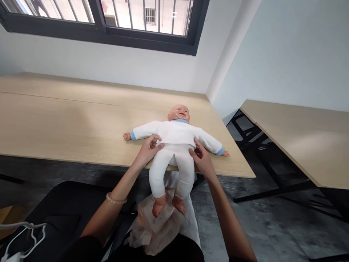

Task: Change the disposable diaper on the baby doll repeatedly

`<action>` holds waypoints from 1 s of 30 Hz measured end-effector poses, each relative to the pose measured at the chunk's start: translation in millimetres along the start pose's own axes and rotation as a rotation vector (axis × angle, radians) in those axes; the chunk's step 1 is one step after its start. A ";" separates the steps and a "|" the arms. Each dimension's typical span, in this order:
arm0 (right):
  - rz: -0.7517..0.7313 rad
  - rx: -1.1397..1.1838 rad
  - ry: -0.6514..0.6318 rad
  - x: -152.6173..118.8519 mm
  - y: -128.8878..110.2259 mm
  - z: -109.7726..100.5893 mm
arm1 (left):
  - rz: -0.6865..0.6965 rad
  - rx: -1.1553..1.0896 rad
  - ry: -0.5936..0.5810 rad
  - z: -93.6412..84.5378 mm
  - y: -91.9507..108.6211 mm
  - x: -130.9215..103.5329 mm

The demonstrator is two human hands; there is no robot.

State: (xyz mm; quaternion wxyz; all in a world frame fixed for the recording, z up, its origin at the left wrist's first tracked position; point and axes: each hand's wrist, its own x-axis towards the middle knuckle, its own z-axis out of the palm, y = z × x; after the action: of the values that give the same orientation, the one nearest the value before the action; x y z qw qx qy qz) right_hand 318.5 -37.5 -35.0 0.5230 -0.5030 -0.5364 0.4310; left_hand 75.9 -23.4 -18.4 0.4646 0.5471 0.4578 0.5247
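Observation:
A baby doll lies on its back at the edge of the wooden table, arms spread, legs hanging over the edge with bare feet. It wears a white shirt with blue collar and cuffs, and white trousers. At the doll's waist, on the left of the picture, my left hand has thumb and fingers closed at the shirt's hem. On the opposite side my right hand grips the hem likewise, its thumb resting near the trouser top. The fingertips partly hide the cloth they hold.
The wooden table reaches to the wall under a barred window. A second table stands to the right across a gap. Crumpled translucent plastic lies on my lap below the doll's feet. A black chair and white cable are at lower left.

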 end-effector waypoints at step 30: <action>-0.313 -0.471 0.250 -21.3 5.1 5.5 | 0.095 0.169 0.163 4.3 -2.3 -31.4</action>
State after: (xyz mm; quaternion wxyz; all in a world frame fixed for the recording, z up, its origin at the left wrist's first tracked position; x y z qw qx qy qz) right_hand 312.4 -57.6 -43.2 0.5141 -0.5707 -0.6240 0.1436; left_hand 79.2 -54.2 -25.5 0.3527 0.5609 0.5103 0.5483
